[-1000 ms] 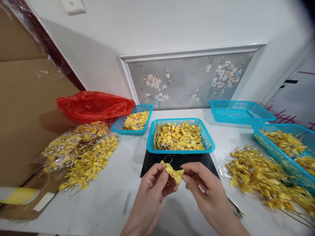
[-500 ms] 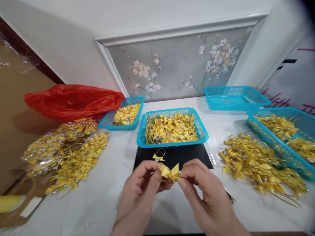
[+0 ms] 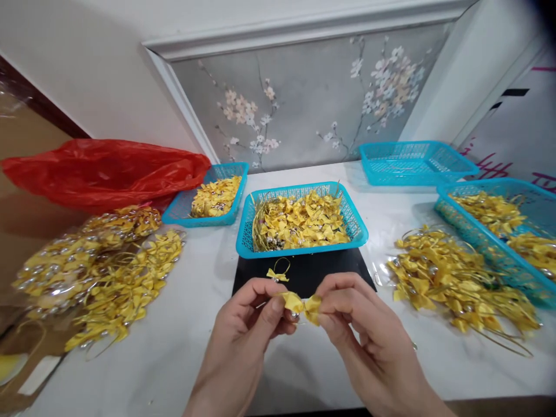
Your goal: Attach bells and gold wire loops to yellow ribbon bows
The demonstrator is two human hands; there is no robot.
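Bow (image 3: 302, 305) sits pinched between my left hand (image 3: 249, 330) and right hand (image 3: 365, 333), each gripping one wing, held above the white table (image 3: 182, 347) just before the black mat (image 3: 321, 272). Long axis runs left-right, wings pointing outward toward each hand.

No text, label, brand or number can be read anywhere.

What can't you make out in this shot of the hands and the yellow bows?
Head view:
- yellow bow: its ends are hidden by the left hand and right hand.
- right basket: cut off by the frame edge.
- red bag: contents hidden by the plastic.
- silver bits in the middle basket: too small to identify.
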